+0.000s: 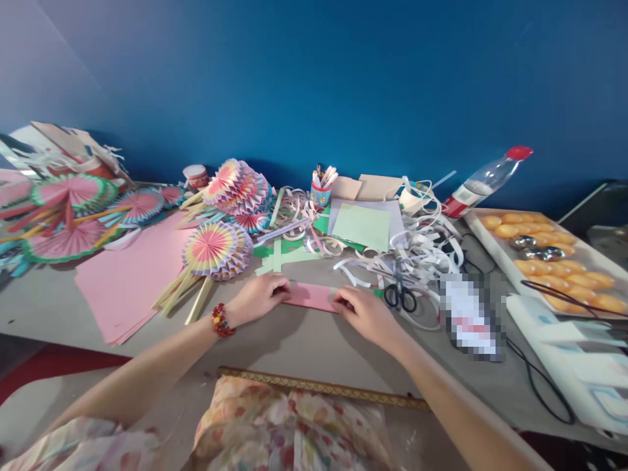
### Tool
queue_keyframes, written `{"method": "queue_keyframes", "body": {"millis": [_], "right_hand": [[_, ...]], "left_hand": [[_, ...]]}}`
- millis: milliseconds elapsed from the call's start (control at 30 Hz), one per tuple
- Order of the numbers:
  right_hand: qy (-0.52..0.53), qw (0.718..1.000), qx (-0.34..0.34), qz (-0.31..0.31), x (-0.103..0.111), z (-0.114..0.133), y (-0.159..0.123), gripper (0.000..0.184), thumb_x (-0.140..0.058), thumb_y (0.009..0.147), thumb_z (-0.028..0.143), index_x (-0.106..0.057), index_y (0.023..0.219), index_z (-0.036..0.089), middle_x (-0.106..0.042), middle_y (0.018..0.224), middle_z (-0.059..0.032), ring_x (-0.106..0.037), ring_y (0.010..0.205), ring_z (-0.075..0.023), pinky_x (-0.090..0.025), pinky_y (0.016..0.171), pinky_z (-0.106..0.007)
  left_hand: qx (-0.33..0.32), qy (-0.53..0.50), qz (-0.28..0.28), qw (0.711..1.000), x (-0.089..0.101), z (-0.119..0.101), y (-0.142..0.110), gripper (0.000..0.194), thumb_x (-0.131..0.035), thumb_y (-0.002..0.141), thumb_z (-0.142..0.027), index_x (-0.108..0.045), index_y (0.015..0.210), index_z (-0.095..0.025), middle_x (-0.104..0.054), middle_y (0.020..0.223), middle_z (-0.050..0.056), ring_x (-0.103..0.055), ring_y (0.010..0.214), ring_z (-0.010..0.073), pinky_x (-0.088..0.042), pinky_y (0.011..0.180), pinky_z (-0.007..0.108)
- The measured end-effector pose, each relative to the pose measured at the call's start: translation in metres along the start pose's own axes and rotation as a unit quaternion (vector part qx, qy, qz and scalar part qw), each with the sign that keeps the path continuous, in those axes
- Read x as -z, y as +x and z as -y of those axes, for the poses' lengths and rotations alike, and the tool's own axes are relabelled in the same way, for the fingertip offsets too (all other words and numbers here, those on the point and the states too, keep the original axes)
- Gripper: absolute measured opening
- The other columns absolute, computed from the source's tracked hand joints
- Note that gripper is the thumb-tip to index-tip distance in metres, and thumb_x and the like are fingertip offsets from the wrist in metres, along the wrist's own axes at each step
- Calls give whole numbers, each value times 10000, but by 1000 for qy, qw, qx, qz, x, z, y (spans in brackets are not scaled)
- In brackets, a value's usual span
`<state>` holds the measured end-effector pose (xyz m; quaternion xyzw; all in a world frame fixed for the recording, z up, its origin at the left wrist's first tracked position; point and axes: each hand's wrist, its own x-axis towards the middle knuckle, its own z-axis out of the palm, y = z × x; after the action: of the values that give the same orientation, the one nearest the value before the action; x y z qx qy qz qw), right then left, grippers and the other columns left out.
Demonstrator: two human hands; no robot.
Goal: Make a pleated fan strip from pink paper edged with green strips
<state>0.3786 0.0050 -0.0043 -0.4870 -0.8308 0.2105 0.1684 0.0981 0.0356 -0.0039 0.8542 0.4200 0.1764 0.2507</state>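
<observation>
A pink paper strip lies crosswise near the front of the table, stretched between my two hands. My left hand, with a red beaded bracelet at the wrist, pinches its left end. At the right end, my right hand grips the strip with curled fingers. Black-handled scissors rest just beyond my right hand. Left of my left hand is a folded paper rosette fan with pale yellow strips hanging from it. Pink paper sheets are spread farther left.
Curly white paper scraps surround a light green sheet. Behind stands a pen cup. At right are a tilted plastic bottle, a tray of yellow items and dark cables. More paper fans crowd the left, before a blue wall.
</observation>
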Motion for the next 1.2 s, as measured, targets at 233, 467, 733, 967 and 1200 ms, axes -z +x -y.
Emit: {"method": "queue_keyframes", "body": {"millis": [233, 467, 733, 967, 1200], "right_hand": [[5, 999, -17, 30, 3, -6, 5, 94, -543, 905, 261, -597, 835, 229, -668, 830, -9, -599, 739, -156, -397, 647, -249], [7, 999, -24, 47, 4, -5, 6, 76, -554, 899, 258, -594, 841, 229, -653, 805, 5, -593, 741, -154, -393, 660, -247], [9, 997, -45, 57, 4, -4, 7, 71, -562, 887, 273, -594, 842, 228, -662, 838, -12, -590, 747, -159, -382, 651, -248], [12, 996, -57, 65, 7, 0, 8, 52, -560, 886, 258, -583, 846, 234, -662, 859, -5, -596, 768, -161, -381, 662, -251], [15, 996, -60, 71, 6, -3, 9, 52, -568, 878, 270, -592, 849, 234, -666, 867, -9, -594, 761, -160, -379, 658, -252]], "left_hand": [[-21, -1, 17, 1000, 3, 5, 3, 187, -518, 973, -254, -661, 882, -175, -649, 890, 41, -604, 859, 178, -435, 803, 278], [-53, -13, 36, 998, 7, 4, -3, 197, -504, 992, -290, -659, 939, -180, -648, 931, 40, -597, 910, 170, -432, 832, 264], [-17, -17, 20, 1000, 5, 4, -1, 184, -543, 962, -304, -633, 864, -177, -639, 844, 22, -596, 798, 166, -414, 715, 253], [-31, -26, 36, 999, 9, 5, -1, 189, -515, 966, -278, -645, 861, -190, -650, 862, 30, -604, 815, 170, -430, 762, 266], [-47, -32, 34, 998, 8, 4, -2, 199, -502, 970, -248, -631, 834, -179, -631, 840, 30, -592, 821, 167, -423, 762, 263]]}}
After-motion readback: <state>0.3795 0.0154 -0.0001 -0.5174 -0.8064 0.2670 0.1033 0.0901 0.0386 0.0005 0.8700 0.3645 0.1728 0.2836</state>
